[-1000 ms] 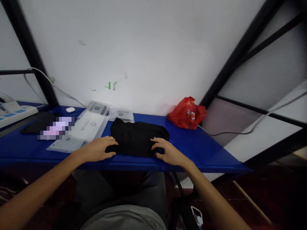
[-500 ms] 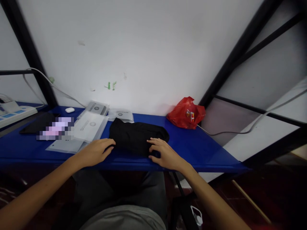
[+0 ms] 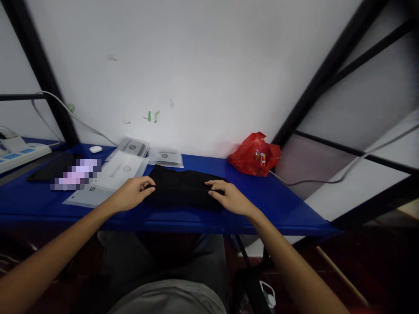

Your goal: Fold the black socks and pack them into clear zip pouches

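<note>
A folded piece of black cloth (image 3: pixel 185 187), perhaps a garment, lies crosswise on the blue desk (image 3: pixel 262 198) near its front edge. At its left end, my left hand (image 3: pixel 133 192) is closed, thumb and fingers pinching the cloth. My right hand (image 3: pixel 231 197) grips the right end, the thumb towards me and the fingers over the top. Both forearms reach in from below. The cloth's exact kind cannot be made out.
Left of the cloth are flat printed plastic pouches (image 3: pixel 122 172), with another pouch (image 3: pixel 165 157) behind it. A white earbud case (image 3: pixel 95 149), a blurred phone (image 3: pixel 77 174) and a power strip (image 3: pixel 24 157) lie further left. A red plastic bag (image 3: pixel 255 155) stands at the back right.
Both hands have moved slightly away from me and closed on the cloth's ends. Its near side is turned up, making it a narrower strip.
</note>
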The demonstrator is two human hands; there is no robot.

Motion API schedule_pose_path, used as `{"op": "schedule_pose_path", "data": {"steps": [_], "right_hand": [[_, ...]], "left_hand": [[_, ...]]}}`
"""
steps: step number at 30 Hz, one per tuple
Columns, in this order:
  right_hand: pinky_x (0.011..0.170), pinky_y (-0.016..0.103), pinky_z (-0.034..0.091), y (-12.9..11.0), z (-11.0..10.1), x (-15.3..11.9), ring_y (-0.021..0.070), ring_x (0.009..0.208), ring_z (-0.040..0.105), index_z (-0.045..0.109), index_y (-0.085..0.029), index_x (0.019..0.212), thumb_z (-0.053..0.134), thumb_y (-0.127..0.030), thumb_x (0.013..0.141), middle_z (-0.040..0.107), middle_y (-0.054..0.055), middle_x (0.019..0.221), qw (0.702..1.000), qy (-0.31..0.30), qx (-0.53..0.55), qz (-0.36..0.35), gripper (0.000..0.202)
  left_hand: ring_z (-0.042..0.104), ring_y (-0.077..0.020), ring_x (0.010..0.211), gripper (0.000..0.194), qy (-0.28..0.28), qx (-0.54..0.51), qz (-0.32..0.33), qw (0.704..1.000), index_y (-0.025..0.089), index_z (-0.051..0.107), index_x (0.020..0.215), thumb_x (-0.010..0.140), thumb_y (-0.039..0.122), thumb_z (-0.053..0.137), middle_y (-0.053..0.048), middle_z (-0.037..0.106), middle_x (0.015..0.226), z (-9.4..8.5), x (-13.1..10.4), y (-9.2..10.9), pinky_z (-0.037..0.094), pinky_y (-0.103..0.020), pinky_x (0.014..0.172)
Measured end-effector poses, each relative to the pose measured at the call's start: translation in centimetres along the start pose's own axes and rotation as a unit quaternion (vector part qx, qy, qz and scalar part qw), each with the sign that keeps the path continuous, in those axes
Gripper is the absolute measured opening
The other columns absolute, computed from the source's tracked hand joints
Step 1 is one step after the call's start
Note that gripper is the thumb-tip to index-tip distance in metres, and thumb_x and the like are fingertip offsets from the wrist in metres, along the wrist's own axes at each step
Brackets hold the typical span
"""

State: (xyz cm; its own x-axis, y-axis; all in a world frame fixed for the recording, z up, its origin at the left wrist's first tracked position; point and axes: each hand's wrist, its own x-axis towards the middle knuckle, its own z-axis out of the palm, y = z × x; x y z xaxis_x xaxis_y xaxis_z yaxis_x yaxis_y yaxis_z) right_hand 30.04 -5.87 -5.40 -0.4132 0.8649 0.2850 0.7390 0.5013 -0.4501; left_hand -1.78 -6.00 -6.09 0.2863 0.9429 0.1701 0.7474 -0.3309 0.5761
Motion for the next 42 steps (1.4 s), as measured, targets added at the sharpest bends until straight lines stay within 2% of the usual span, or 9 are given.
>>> {"op": "schedule_pose_path", "data": {"steps": [7, 11, 15, 18, 23, 26, 30, 35, 42], "right_hand": [[0.091, 0.038, 0.047, 0.9, 1.7, 2.2, 0.0244, 0.107, 0.060, 0.064, -0.020, 0.068, 0.058, -0.021, 0.076, 0.066, 0.008, 0.112, 0.992, 0.013, -0.106, 0.060, 0.011], [0.092, 0.039, 0.046, 1.4, 2.9, 2.1, 0.0264, 0.111, 0.056, 0.062, -0.019, 0.078, 0.062, -0.017, 0.071, 0.063, 0.012, 0.117, 0.988, 0.006, -0.136, 0.066, 0.007], [0.101, 0.044, 0.039, 1.6, 3.2, 1.5, 0.0266, 0.121, 0.049, 0.062, -0.018, 0.095, 0.061, -0.013, 0.072, 0.054, 0.013, 0.130, 0.988, 0.041, -0.147, -0.003, 0.024], [0.103, 0.048, 0.036, 1.1, 2.6, 0.7, 0.0261, 0.125, 0.045, 0.065, -0.020, 0.096, 0.057, -0.020, 0.080, 0.053, 0.012, 0.132, 0.988, 0.044, -0.129, -0.067, 0.018], [0.106, 0.054, 0.030, 0.8, 1.4, -0.9, 0.0326, 0.131, 0.038, 0.066, -0.019, 0.105, 0.066, -0.046, 0.075, 0.049, 0.015, 0.136, 0.988, -0.072, -0.132, -0.035, 0.040], [0.107, 0.053, 0.029, 1.3, 1.3, -1.2, 0.0314, 0.131, 0.038, 0.063, -0.020, 0.112, 0.065, -0.034, 0.077, 0.047, 0.014, 0.137, 0.985, -0.083, -0.151, -0.016, 0.038], [0.107, 0.052, 0.031, 1.8, 1.5, -1.1, 0.0290, 0.129, 0.041, 0.065, -0.020, 0.107, 0.058, -0.015, 0.076, 0.053, 0.012, 0.133, 0.984, -0.058, -0.164, -0.036, 0.032], [0.105, 0.050, 0.035, 1.8, 1.3, -1.1, 0.0281, 0.128, 0.043, 0.067, -0.020, 0.100, 0.058, -0.013, 0.074, 0.055, 0.011, 0.130, 0.990, -0.056, -0.122, -0.045, 0.028], [0.103, 0.044, 0.039, 0.1, -0.9, -1.3, 0.0236, 0.122, 0.050, 0.068, -0.020, 0.091, 0.056, -0.017, 0.077, 0.057, 0.008, 0.128, 0.995, -0.094, -0.023, -0.028, 0.019]], "left_hand": [[0.056, -0.0179, 0.065, 0.025, 0.011, 0.066, -0.010, 0.998, 0.019, 0.062, 0.091, 0.081, 0.035, 0.046, -0.001, 0.058, 0.068, 1.5, 2.8, -1.1, 0.040, -0.029, 0.058], [0.059, -0.0223, 0.079, 0.024, 0.009, 0.142, -0.003, 0.990, 0.019, 0.061, 0.095, 0.082, 0.031, 0.046, -0.006, 0.062, 0.083, 2.6, 3.2, -1.8, 0.043, -0.033, 0.066], [0.053, -0.0239, 0.100, 0.025, 0.044, 0.196, 0.111, 0.973, 0.017, 0.060, 0.101, 0.083, 0.022, 0.045, -0.009, 0.058, 0.106, 2.9, 2.7, -1.6, 0.042, -0.036, 0.085], [0.052, -0.0212, 0.101, 0.027, 0.013, 0.197, 0.175, 0.965, 0.018, 0.059, 0.106, 0.088, 0.021, 0.039, -0.007, 0.059, 0.106, 2.3, 1.9, -0.9, 0.041, -0.034, 0.087], [0.053, -0.0214, 0.102, 0.036, -0.078, 0.177, 0.166, 0.967, 0.019, 0.056, 0.117, 0.089, 0.038, 0.045, -0.007, 0.059, 0.111, 1.7, 0.4, -1.2, 0.042, -0.033, 0.086], [0.052, -0.0213, 0.106, 0.034, -0.084, 0.179, 0.174, 0.965, 0.018, 0.054, 0.119, 0.088, 0.028, 0.042, -0.008, 0.057, 0.116, 1.9, 0.2, -1.8, 0.040, -0.032, 0.089], [0.054, -0.0215, 0.099, 0.032, -0.077, 0.197, 0.170, 0.962, 0.016, 0.058, 0.108, 0.084, 0.014, 0.035, -0.008, 0.061, 0.104, 1.9, 0.3, -1.6, 0.041, -0.035, 0.086], [0.056, -0.0222, 0.091, 0.026, -0.084, 0.171, 0.125, 0.974, 0.017, 0.059, 0.096, 0.084, 0.021, 0.037, -0.008, 0.061, 0.095, 1.0, -0.2, -0.6, 0.043, -0.035, 0.080], [0.057, -0.0183, 0.077, 0.022, -0.140, 0.085, 0.088, 0.983, 0.021, 0.058, 0.092, 0.084, 0.031, 0.040, -0.003, 0.062, 0.086, -1.4, -0.9, 0.5, 0.041, -0.030, 0.072]]}}
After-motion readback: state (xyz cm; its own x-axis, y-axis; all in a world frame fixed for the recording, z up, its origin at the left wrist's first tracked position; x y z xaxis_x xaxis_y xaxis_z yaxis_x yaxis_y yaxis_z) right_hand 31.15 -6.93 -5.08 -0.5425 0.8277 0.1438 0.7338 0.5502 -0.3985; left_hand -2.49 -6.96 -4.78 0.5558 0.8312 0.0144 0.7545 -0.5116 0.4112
